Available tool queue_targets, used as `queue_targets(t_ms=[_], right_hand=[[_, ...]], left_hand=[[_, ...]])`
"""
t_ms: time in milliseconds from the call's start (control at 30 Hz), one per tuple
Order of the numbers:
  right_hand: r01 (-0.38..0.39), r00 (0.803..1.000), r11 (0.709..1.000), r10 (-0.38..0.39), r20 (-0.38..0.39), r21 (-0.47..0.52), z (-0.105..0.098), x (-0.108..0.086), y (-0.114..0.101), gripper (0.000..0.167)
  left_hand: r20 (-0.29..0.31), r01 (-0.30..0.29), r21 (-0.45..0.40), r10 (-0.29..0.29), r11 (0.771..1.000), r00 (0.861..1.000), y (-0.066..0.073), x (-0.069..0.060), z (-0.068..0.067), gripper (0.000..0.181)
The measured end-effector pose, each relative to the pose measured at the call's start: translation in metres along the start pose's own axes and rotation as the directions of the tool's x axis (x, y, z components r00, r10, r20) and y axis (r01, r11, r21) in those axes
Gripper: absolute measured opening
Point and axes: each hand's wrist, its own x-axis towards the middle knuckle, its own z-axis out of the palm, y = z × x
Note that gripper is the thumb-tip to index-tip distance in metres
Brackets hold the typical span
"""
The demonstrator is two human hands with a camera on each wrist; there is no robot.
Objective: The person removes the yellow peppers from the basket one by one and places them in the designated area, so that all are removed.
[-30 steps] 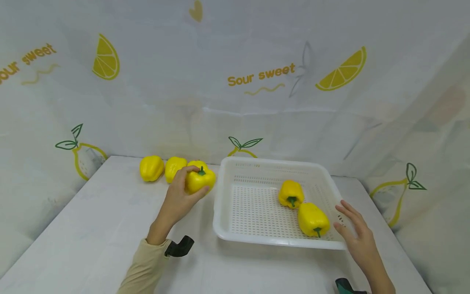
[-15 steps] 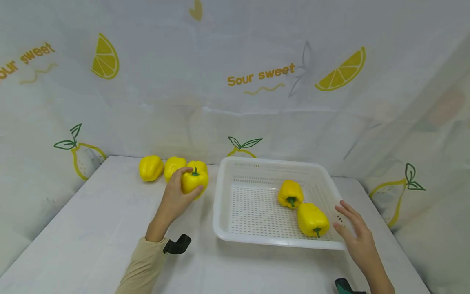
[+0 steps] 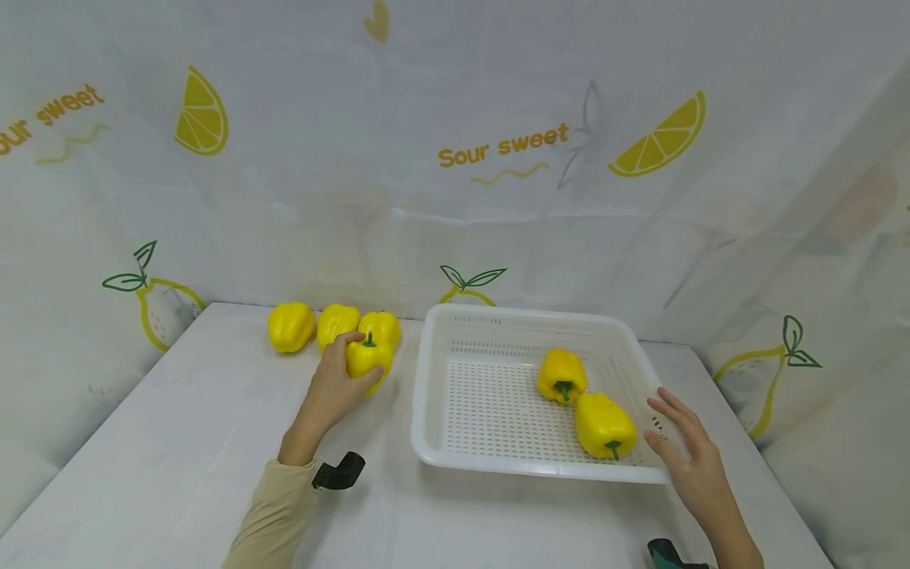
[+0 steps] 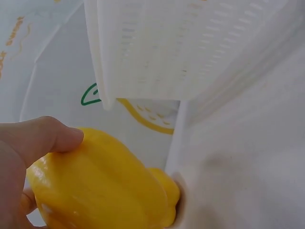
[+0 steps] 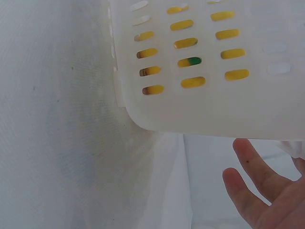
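Observation:
Thumb and fingers of my left hand grip a yellow bell pepper, its green stem up, left of the white basket. In the left wrist view this pepper sits low by the table; whether it touches is unclear. Just behind stands another yellow pepper, with two more to its left. My right hand lies at the basket's right rim, fingers loosely extended; the right wrist view shows its fingertips by the rim. Inside the basket, two yellow peppers lie toward the right.
The white-covered table ends at a patterned curtain behind the peppers and basket. A black wrist mount sits on the left wrist, another on the right.
My left hand has moved left and slightly down with the pepper, away from the basket. The right hand and basket have stayed in place.

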Motion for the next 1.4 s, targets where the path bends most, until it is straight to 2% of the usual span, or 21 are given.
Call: queue_targets(t_ms=[533,867,1133,1400], right_hand=[[-0.01,1.0,1.0,0.011,0.006,-0.002,0.0,0.0,0.001,0.047],[0.034,0.999,0.999,-0.034,-0.01,0.017,0.001,-0.001,0.002,0.047],[0.029,1.0,0.999,-0.029,-0.01,0.015,0.001,-0.001,0.001,0.047],[0.025,1.0,1.0,-0.024,-0.015,0.013,0.001,0.0,0.0,0.047]], left_hand=[[0.056,0.053,0.053,-0.056,0.997,0.997,-0.012,0.001,-0.001,0.06],[0.087,0.079,0.077,-0.086,0.994,0.993,-0.019,0.004,-0.002,0.061],[0.119,0.101,0.097,-0.113,0.99,0.986,-0.02,0.005,-0.002,0.065],[0.181,0.09,0.105,-0.108,0.99,0.978,-0.018,0.003,-0.008,0.065]])
